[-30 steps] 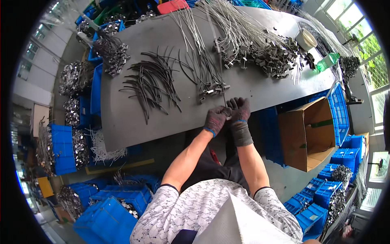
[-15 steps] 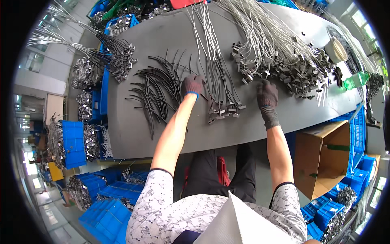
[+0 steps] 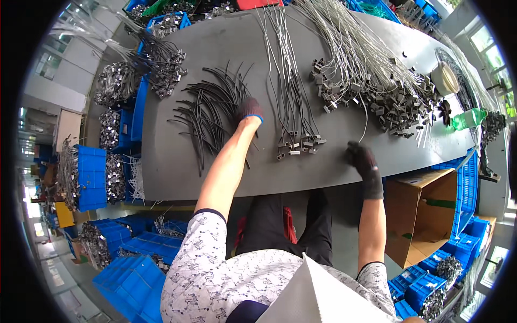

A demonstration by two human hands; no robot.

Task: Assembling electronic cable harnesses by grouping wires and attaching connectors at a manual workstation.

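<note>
My left hand (image 3: 249,110), in a dark glove with a blue cuff edge, rests at the right side of a loose pile of thin black tubes (image 3: 207,105). Its fingers are hidden under the hand. To the right, my right hand (image 3: 364,161), gloved too, is closed near the table's front edge. A single pale wire (image 3: 366,119) runs from the big wire bundle (image 3: 350,48) down to its fingertips. Many small metal clips (image 3: 390,102) sit on the ends of that bundle. Between my hands lie several wires with black sleeves (image 3: 291,102), metal clips at their near ends.
A grey table (image 3: 215,180) spans the view. A green bottle (image 3: 468,119) and a pale round tub (image 3: 444,79) stand on its right. An open cardboard box (image 3: 420,215) is beside my right arm. Blue crates (image 3: 91,177) of metal parts line the left.
My right hand has moved back toward the table's front edge, drawing one wire out of the bundle. My left hand has shifted slightly left, onto the black tubes.
</note>
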